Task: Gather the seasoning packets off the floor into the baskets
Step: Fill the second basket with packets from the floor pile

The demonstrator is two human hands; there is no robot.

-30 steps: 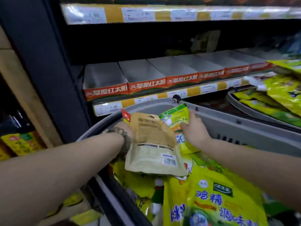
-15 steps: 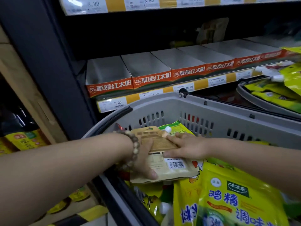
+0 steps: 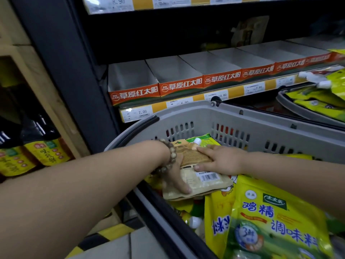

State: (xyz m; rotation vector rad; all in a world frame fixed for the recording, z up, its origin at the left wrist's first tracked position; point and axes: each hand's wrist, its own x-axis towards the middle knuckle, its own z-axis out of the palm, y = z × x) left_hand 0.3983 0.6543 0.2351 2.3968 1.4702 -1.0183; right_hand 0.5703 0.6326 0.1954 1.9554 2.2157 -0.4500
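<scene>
Finding: the tan pouch (image 3: 197, 176) is now down inside the grey basket (image 3: 186, 116). It lies near flat, barcode face up, on the yellow packets (image 3: 270, 217) already loaded there. A second ago it was held upright above the rim. It has since been tipped over and lowered, and the last half second shows only a slight settling.

Left hand (image 3: 176, 176), wearing a bead bracelet (image 3: 170, 157): it lies along the pouch's left edge with one digit over the top face near the lower corner. It appears to grip that edge. The remaining fingers are hidden beneath the hand and pouch, so the grip is a judgement only.

Right hand (image 3: 223, 162): the fingers are straight and laid flat across the upper half of the pouch, pressing it down. Nothing is held. This hand was earlier reaching deeper into the basket, toward the green packet behind, and has since come onto the pouch.

Assessment: this pouch is delivered in all but the release, since both hands remain in contact with it. The basket is well stocked. A second basket (image 3: 302, 111) to the right also holds yellow packets. Little of the floor is in view, so the number of packets left to gather cannot be judged. The next step calls for both hands to lift clear without dragging the pouch.
</scene>
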